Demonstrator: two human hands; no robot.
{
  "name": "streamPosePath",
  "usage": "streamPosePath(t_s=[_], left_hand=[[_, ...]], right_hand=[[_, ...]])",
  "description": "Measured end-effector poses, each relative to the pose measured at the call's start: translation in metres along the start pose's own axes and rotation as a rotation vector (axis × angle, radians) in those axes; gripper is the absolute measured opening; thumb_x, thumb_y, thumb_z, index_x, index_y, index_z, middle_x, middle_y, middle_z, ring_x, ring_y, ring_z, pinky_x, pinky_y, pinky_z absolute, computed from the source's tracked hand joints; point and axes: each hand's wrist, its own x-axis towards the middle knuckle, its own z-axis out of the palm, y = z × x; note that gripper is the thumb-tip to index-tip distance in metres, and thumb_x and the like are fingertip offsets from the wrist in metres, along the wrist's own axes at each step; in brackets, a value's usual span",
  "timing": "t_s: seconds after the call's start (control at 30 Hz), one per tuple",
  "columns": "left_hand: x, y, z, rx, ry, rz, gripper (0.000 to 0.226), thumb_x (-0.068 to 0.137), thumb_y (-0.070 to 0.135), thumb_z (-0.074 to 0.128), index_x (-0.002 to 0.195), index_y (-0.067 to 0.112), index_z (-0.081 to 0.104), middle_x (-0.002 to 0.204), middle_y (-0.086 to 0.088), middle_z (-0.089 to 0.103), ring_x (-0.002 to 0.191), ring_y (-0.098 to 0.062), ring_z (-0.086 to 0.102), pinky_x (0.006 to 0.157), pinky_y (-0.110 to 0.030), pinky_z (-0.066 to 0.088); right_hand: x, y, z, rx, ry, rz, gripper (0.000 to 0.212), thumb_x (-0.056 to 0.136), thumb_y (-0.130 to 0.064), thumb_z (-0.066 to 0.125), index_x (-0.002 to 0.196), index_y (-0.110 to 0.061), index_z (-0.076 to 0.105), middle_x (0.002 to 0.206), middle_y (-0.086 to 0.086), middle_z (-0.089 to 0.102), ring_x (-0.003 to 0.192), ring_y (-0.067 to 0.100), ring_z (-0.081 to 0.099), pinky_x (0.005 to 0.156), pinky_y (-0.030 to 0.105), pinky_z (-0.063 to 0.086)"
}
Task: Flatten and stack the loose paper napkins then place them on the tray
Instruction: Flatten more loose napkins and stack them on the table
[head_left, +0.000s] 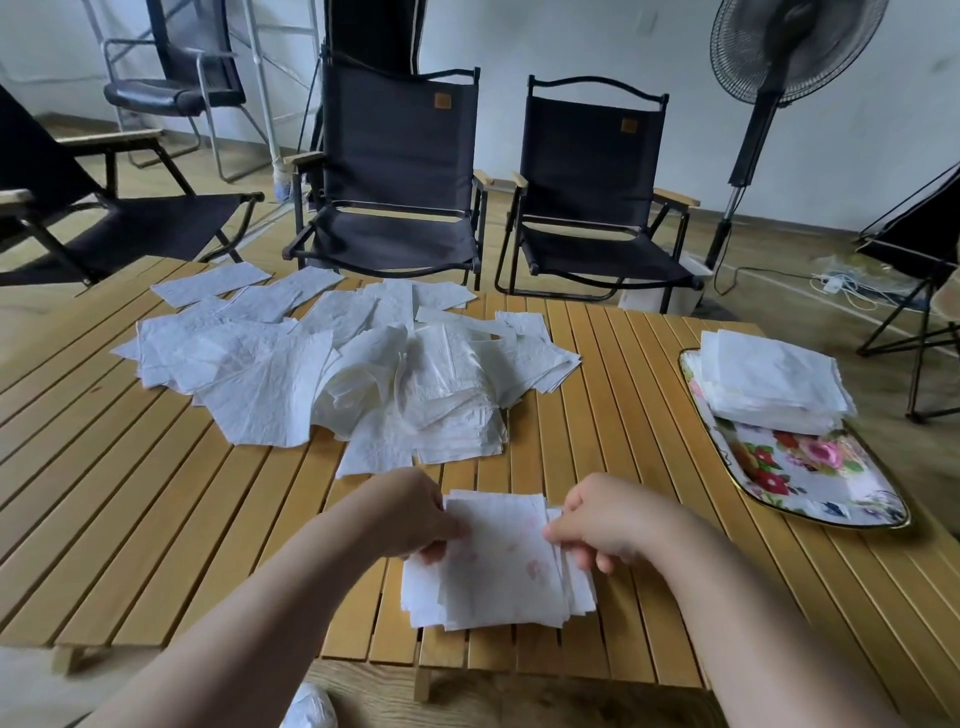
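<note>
Fingers (451, 527) of my left hand (415, 512) and right hand (608, 519) pinch the two side edges of a small, uneven stack of white square paper napkins (498, 571), which lies between them on the slatted wooden counter (156, 519). Part done, I judge: one squared white napkin pile (769, 384) sits on the flowered gold-rimmed tray (810, 483) to my right, while a big loose heap of crumpled white napkins (332, 374) waits beyond my hands.

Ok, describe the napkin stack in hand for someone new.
On the slatted wooden table, look nearest the camera, before the big loose heap. The small stack there is pinched by the left hand and right hand; unlike the pile on the tray, it shows pink marks.
</note>
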Motion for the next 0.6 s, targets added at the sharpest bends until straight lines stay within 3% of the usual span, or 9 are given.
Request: streamPosePath(t_s=[0.07,0.13,0.23,0.33,0.43,0.5,0.6], left_hand=[[0.002,-0.003,-0.005,0.071,0.019,-0.037,0.044,0.091,0.053,0.061,0.083,0.013,0.075,0.079,-0.002,0.075,0.061,-0.013,0.056,0.069,-0.026,0.049],[0.004,-0.009,-0.012,0.074,0.073,-0.061,0.039,0.093,0.051,0.059,0.084,0.015,0.071,0.076,0.001,0.071,0.060,-0.012,0.054,0.066,-0.027,0.046],[0.003,-0.025,-0.025,-0.051,0.225,-0.082,0.032,0.096,0.042,0.058,0.084,0.015,0.069,0.074,0.002,0.070,0.057,-0.010,0.055,0.056,-0.024,0.043],[0.003,-0.038,-0.036,-0.189,0.369,-0.084,0.021,0.096,0.037,0.059,0.091,0.019,0.068,0.079,0.002,0.071,0.068,-0.012,0.063,0.060,-0.027,0.048],[0.005,-0.042,-0.042,-0.322,0.413,-0.055,0.018,0.096,0.035,0.058,0.093,0.021,0.068,0.084,0.001,0.071,0.075,-0.016,0.066,0.069,-0.033,0.055],[0.008,-0.044,-0.043,-0.329,0.417,-0.043,0.018,0.097,0.035,0.057,0.095,0.022,0.068,0.086,0.002,0.072,0.079,-0.016,0.067,0.076,-0.038,0.057],[0.014,-0.050,-0.046,-0.357,0.437,-0.040,0.015,0.097,0.035,0.057,0.096,0.026,0.069,0.086,0.007,0.071,0.080,-0.011,0.067,0.079,-0.037,0.060]], right_hand=[[0.003,-0.001,0.001,-0.034,0.069,0.017,0.025,0.094,-0.036,0.062,0.083,-0.013,0.066,0.070,0.003,0.068,0.046,0.013,0.048,0.050,0.021,0.037],[0.007,-0.002,0.001,-0.042,0.197,-0.003,0.029,0.093,-0.039,0.062,0.088,-0.012,0.069,0.076,0.005,0.070,0.056,0.016,0.053,0.056,0.025,0.041],[0.015,-0.004,0.007,0.051,0.446,-0.072,0.018,0.092,-0.037,0.065,0.086,-0.020,0.064,0.079,-0.003,0.065,0.066,0.014,0.057,0.056,0.025,0.042],[0.029,-0.011,0.016,0.158,0.596,-0.203,0.006,0.092,-0.028,0.066,0.093,-0.024,0.062,0.086,-0.010,0.061,0.078,0.011,0.058,0.062,0.025,0.047],[0.053,-0.023,0.022,0.116,0.621,-0.363,0.022,0.092,-0.026,0.067,0.114,-0.027,0.064,0.116,-0.014,0.060,0.101,0.011,0.057,0.078,0.023,0.046],[0.070,-0.039,0.024,0.099,0.600,-0.440,0.037,0.093,-0.027,0.067,0.129,-0.029,0.060,0.144,-0.014,0.047,0.129,0.012,0.047,0.093,0.019,0.038],[0.088,-0.068,0.025,0.166,0.588,-0.524,0.068,0.093,-0.030,0.069,0.152,-0.035,0.035,0.164,-0.017,0.019,0.148,0.008,0.022,0.113,0.023,0.027]])
